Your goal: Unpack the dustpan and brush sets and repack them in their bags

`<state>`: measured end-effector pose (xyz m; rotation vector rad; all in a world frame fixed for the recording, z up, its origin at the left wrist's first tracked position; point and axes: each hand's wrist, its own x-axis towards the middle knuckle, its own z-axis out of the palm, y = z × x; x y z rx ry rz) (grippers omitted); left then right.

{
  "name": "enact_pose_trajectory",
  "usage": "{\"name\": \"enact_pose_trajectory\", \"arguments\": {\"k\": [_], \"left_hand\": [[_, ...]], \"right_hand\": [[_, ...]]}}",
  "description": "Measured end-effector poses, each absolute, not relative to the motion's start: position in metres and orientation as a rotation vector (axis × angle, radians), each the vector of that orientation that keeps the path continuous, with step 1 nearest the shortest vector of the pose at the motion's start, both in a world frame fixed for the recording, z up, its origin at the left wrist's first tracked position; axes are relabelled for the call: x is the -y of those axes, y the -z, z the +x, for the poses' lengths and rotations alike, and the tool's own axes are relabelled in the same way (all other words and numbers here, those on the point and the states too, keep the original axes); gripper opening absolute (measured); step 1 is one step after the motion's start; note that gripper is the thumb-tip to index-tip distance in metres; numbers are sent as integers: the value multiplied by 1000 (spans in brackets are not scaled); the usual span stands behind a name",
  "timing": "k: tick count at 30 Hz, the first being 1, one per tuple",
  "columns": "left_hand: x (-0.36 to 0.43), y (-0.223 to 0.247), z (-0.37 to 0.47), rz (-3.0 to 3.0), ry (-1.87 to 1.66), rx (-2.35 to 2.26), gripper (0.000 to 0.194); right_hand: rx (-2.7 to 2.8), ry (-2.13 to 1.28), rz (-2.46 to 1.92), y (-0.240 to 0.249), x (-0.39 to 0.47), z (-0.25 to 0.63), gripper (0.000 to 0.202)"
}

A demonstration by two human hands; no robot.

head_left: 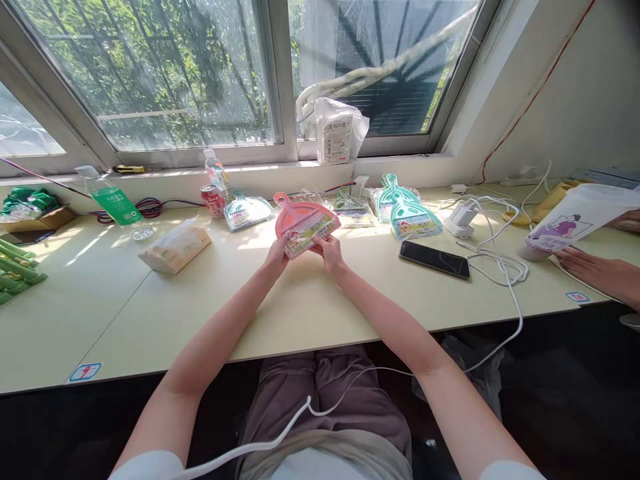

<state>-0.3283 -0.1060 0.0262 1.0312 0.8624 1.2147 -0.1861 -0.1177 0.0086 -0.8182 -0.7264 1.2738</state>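
Note:
Between my two hands is a pink mini dustpan and brush set point(303, 220) in clear wrapping, with a printed card along its lower edge. My left hand point(279, 252) grips its lower left corner, and my right hand point(329, 251) grips the lower right. Some fingers are hidden behind the pack. Behind it on the table lie more wrapped dustpan sets: a pale green one point(249, 211) to the left, a darker green one point(352, 208) to the right, and overlapping teal ones point(413, 217) farther right.
On the table point(200, 320) are a tissue pack point(176, 247), a green-labelled bottle point(117, 203), a red can point(213, 201), a black phone point(434, 259), a white charger point(461, 219) with looped cables, and a large cup point(575, 223). Another person's hand point(595, 270) rests at far right.

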Motion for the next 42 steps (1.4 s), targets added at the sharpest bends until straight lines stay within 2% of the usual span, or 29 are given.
{"name": "enact_pose_trajectory", "arguments": {"k": [5,14,23,27,34,38,40,42], "left_hand": [[114,-16,-315,975,-1116,-859,48],[96,-17,-338,941,-1332,-741,45],[107,-25,-333,1075,-1057,-823,55],[104,-20,-336,1117,-1090,-821,45],[100,-19,-337,1198,-1299,-1101,33],[97,-23,-345,1149,-1221,-1072,39],[95,-24,-351,1119,-1224,-1032,44],[91,-24,-358,1083,-1255,-997,48]], "right_hand": [[554,-1255,-851,-6,113,-182,9],[719,-1365,-796,-4,115,-187,9],[638,-1327,-766,-1,112,-183,11],[648,-1357,-769,-1,110,-182,13],[767,-1511,-927,-2,109,-181,8],[808,-1585,-1058,-3,105,-182,27],[893,-1481,-1120,-3,104,-178,34],[1043,-1171,-1163,-4,104,-170,36]]}}
